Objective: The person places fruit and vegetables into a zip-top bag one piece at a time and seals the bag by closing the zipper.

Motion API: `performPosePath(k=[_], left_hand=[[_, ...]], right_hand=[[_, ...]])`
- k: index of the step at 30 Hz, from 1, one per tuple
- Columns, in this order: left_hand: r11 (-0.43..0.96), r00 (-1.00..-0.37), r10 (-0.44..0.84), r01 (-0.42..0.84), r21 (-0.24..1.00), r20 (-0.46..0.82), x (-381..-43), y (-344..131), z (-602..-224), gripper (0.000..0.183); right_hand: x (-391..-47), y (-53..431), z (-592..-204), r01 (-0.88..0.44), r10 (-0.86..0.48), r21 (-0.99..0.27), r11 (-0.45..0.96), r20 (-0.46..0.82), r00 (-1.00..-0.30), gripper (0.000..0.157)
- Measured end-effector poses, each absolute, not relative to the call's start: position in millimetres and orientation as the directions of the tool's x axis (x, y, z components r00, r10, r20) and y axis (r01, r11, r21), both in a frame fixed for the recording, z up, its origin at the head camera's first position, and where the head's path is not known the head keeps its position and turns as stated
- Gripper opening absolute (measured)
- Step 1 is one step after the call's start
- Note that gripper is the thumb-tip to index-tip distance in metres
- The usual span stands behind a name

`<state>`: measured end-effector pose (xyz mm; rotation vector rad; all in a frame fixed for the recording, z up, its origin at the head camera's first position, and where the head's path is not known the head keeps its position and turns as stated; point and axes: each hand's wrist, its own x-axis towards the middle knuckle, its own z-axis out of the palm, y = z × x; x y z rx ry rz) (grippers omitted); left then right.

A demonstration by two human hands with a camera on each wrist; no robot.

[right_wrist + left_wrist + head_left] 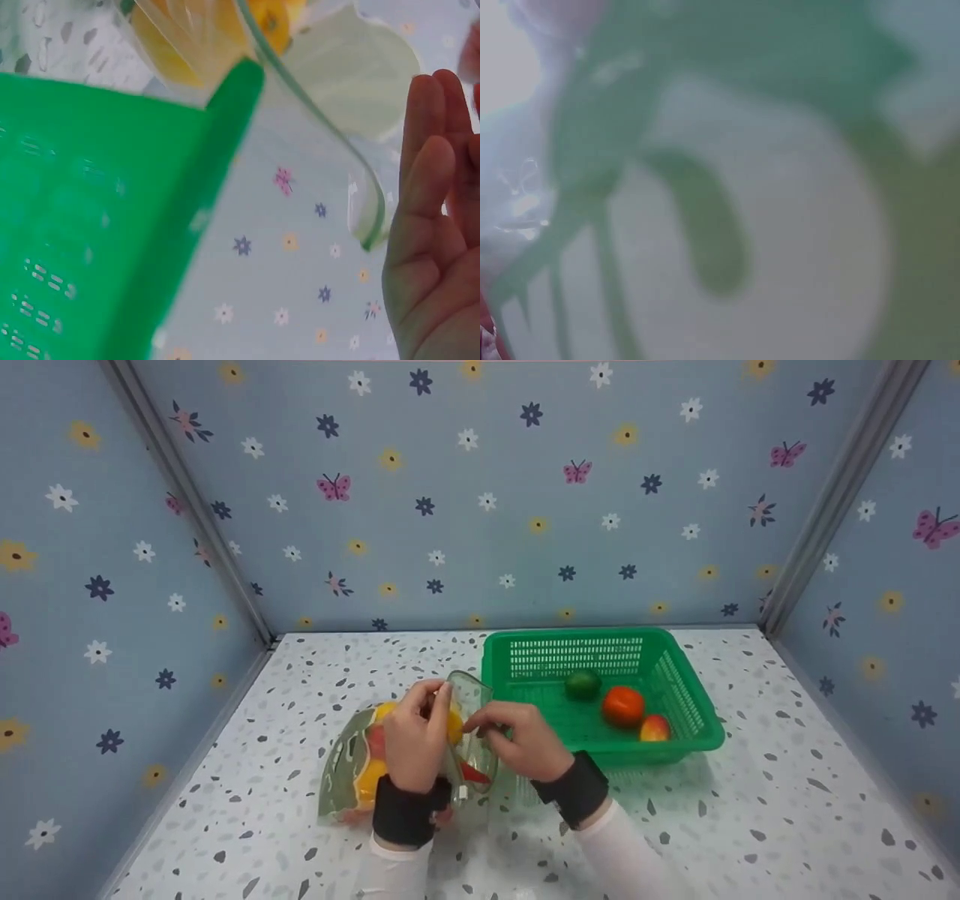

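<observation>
A see-through plastic bag [346, 766] with green print lies on the left of the table, yellow and reddish fruit [370, 781] inside it. My left hand [417, 731] pinches the upper edge of its mouth between thumb and fingers. The left wrist view is filled by the blurred printed side of the bag [780, 195]. My right hand [527, 737] is bent at the bag's mouth, fingertips right by the plastic; I cannot tell whether they pinch it. In the right wrist view, the right hand [435, 225] is beside the bag's green rim [322, 131].
A green plastic basket [694, 690] stands just right of the bag. In it lie a green fruit [583, 685], an orange-red fruit [622, 707] and a red-yellow fruit [655, 728]. Flower-patterned walls [510, 510] enclose the speckled table [720, 825] at the back and sides.
</observation>
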<state>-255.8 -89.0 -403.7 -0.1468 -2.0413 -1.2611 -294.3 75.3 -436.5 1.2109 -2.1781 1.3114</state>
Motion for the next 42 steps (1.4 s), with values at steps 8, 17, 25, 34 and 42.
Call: performPosePath(k=[8, 17, 25, 34, 42], left_hand=[[0.528, -0.707, -0.254, 0.471, 0.707, 0.660, -256.9, -89.5, -405.7, 0.011], [0.525, -0.707, -0.251, 0.475, 0.706, 0.662, -257.5, -89.8, -404.6, 0.012], [0.508, -0.721, -0.248, 0.472, 0.720, 0.647, -257.5, -88.5, -405.5, 0.013], [0.507, -0.721, -0.246, 0.474, 0.720, 0.648, -256.7, -87.4, -405.0, 0.011], [0.504, -0.736, -0.242, 0.462, 0.730, 0.633, -256.9, -88.4, -405.8, 0.012]], right_hand=[[-308.5, 101.2, -415.2, -0.744, -0.376, -0.613, 0.267, 0.644, -0.666, 0.020], [-356.1, 129.8, -398.1, -0.625, -0.360, -0.646, 0.439, 0.511, -0.780, 0.027], [-411.9, 158.0, -411.3, -0.293, -0.284, -0.634, 0.716, 0.119, -0.951, 0.042], [-442.8, 177.8, -445.0, -0.147, -0.198, -0.457, 0.877, -0.065, -0.978, 0.054], [-442.7, 184.9, -454.5, -0.156, -0.256, -0.435, 0.887, -0.181, -0.950, 0.057]])
